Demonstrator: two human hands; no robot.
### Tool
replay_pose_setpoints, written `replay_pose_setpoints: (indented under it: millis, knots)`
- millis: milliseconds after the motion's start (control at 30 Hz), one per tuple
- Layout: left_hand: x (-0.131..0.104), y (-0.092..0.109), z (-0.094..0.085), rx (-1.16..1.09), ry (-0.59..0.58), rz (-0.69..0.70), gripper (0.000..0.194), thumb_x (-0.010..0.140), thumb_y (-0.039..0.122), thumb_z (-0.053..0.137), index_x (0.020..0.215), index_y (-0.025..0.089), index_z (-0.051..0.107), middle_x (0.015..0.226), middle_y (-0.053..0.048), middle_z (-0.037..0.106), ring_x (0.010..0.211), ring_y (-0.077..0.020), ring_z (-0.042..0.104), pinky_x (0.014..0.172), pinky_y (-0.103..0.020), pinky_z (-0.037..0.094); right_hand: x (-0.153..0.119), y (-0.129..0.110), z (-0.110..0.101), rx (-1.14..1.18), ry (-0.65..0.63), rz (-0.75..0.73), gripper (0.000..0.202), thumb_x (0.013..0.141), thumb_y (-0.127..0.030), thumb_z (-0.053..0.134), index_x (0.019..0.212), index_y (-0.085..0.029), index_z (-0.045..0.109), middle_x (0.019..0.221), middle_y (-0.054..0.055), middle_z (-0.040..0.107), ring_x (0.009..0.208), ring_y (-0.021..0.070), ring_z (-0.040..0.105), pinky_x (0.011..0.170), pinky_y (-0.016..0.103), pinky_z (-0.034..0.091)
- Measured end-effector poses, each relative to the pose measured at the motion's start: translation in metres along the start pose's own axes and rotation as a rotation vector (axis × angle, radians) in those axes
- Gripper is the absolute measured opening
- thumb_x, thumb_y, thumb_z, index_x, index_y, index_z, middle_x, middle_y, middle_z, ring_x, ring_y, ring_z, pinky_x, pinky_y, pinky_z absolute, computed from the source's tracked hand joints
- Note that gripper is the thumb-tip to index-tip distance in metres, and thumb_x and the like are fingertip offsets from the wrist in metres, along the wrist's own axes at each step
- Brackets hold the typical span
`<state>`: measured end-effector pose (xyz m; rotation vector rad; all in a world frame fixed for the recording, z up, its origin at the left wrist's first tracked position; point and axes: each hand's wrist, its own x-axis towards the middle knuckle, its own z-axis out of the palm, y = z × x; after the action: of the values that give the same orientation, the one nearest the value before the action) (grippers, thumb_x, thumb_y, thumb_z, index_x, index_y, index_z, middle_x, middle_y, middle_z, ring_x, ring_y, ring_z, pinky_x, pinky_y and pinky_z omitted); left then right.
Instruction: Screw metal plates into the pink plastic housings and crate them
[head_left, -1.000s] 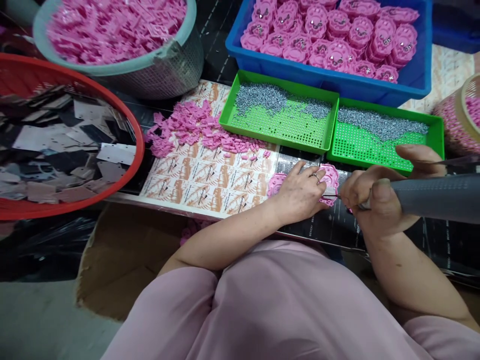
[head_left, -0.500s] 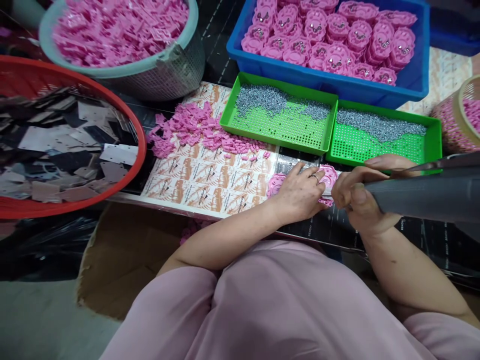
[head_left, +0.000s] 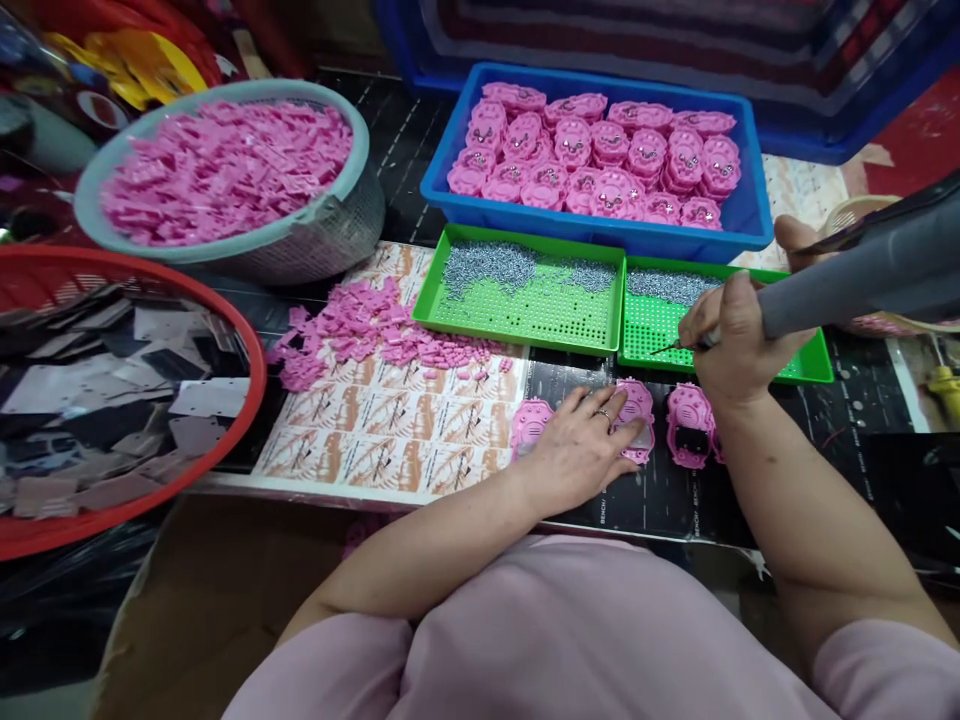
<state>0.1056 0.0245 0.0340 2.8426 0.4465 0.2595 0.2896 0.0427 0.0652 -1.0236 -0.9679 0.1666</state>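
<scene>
Fingers spread, my left hand (head_left: pixel 571 450) lies flat over a pink plastic case part (head_left: pixel 638 400) on the black bench top. Another pink case part (head_left: pixel 529 422) shows just left of that hand. In my right hand (head_left: pixel 729 345) is a grey electric screwdriver (head_left: pixel 855 270), its thin bit pointing left over the right green tray (head_left: pixel 651 325). Small silver screws (head_left: pixel 671 287) are heaped along the tray's far side. Between the hands lies a pink case part with a black panel (head_left: pixel 690 415). A further pink piece is mostly hidden by my right forearm.
A second green tray (head_left: pixel 555 325) with screws adjoins on the left. Behind stands a blue bin (head_left: pixel 592 230) of stacked pink parts. Loose pink pieces (head_left: pixel 360 325) lie on patterned sheeting. A grey basket (head_left: pixel 300 235) and a red basket (head_left: pixel 251 400) stand at left.
My right hand has carried the screwdriver from beside the left hand to above the right green tray, uncovering pink case parts. My left hand stays on its part. The camera view has shifted.
</scene>
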Motion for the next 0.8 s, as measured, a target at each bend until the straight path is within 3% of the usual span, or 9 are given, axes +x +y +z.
replay_pose_setpoints:
  millis: [200, 300, 500, 533, 600, 633, 700, 800]
  knots:
    - [-0.001, 0.000, -0.004, 0.008, -0.033, 0.011, 0.048, 0.091, 0.049, 0.055, 0.129, 0.018, 0.057, 0.137, -0.017, 0.054, 0.132, -0.0300, 0.046, 0.104, -0.046, 0.038, -0.001, 0.008, -0.001, -0.022, 0.011, -0.020, 0.028, 0.084, -0.036, 0.066, 0.109, -0.032, 0.056, 0.046, -0.010, 0.041, 0.030, 0.0112, 0.039, 0.032, 0.028, 0.034]
    - [-0.002, 0.000, -0.004, 0.010, -0.027, 0.022, 0.045, 0.092, 0.045, 0.056, 0.130, 0.021, 0.056, 0.138, -0.018, 0.052, 0.132, -0.0308, 0.045, 0.103, -0.046, 0.039, -0.002, 0.009, -0.003, 0.010, -0.045, -0.014, 0.023, 0.083, -0.034, 0.067, 0.103, -0.030, 0.056, 0.047, -0.010, 0.040, 0.031, 0.0101, 0.040, 0.032, 0.027, 0.034]
    - [-0.002, 0.003, 0.003, 0.055, 0.010, 0.039, 0.039, 0.094, 0.041, 0.053, 0.130, 0.027, 0.057, 0.139, -0.019, 0.052, 0.133, -0.0325, 0.045, 0.101, -0.047, 0.040, 0.000, -0.002, 0.001, 0.001, -0.040, 0.035, 0.033, 0.083, -0.032, 0.068, 0.112, -0.032, 0.054, 0.047, -0.010, 0.044, 0.035, 0.0112, 0.044, 0.034, 0.028, 0.037]
    - [-0.002, 0.003, 0.004, 0.063, 0.009, 0.037, 0.039, 0.095, 0.041, 0.052, 0.131, 0.028, 0.056, 0.139, -0.019, 0.051, 0.133, -0.0325, 0.045, 0.101, -0.047, 0.040, 0.002, -0.008, 0.002, 0.017, -0.020, 0.023, 0.029, 0.082, -0.031, 0.069, 0.108, -0.031, 0.055, 0.048, -0.009, 0.045, 0.035, 0.0114, 0.045, 0.035, 0.028, 0.037]
    - [-0.002, 0.005, 0.005, 0.072, -0.004, 0.026, 0.040, 0.096, 0.040, 0.049, 0.134, 0.029, 0.053, 0.142, -0.019, 0.048, 0.135, -0.0321, 0.043, 0.103, -0.049, 0.038, 0.005, -0.023, 0.002, 0.087, 0.029, -0.007, 0.012, 0.080, -0.033, 0.069, 0.082, -0.027, 0.059, 0.044, -0.007, 0.042, 0.034, 0.0105, 0.042, 0.033, 0.028, 0.034]
    - [-0.002, 0.006, 0.006, 0.073, -0.018, 0.019, 0.040, 0.097, 0.040, 0.046, 0.136, 0.029, 0.052, 0.144, -0.019, 0.046, 0.136, -0.0316, 0.041, 0.104, -0.050, 0.037, 0.005, -0.032, 0.002, 0.120, 0.024, -0.001, 0.020, 0.080, -0.036, 0.068, 0.068, -0.025, 0.057, 0.043, -0.006, 0.040, 0.034, 0.0103, 0.041, 0.032, 0.028, 0.033]
    - [-0.002, 0.007, 0.007, 0.070, -0.054, 0.007, 0.041, 0.099, 0.040, 0.044, 0.138, 0.031, 0.049, 0.147, -0.018, 0.043, 0.139, -0.0308, 0.037, 0.106, -0.052, 0.034, 0.001, -0.049, -0.001, 0.178, -0.112, 0.037, 0.038, 0.079, -0.043, 0.064, 0.051, -0.023, 0.049, 0.042, -0.003, 0.037, 0.035, 0.0107, 0.041, 0.031, 0.029, 0.032]
    - [-0.001, 0.007, 0.009, 0.063, -0.092, -0.003, 0.043, 0.098, 0.041, 0.045, 0.139, 0.032, 0.047, 0.149, -0.018, 0.041, 0.141, -0.0304, 0.034, 0.108, -0.055, 0.030, -0.018, -0.068, -0.005, 0.177, -0.315, 0.133, 0.034, 0.082, -0.045, 0.060, 0.057, -0.023, 0.054, 0.045, -0.004, 0.039, 0.035, 0.0096, 0.041, 0.031, 0.026, 0.036]
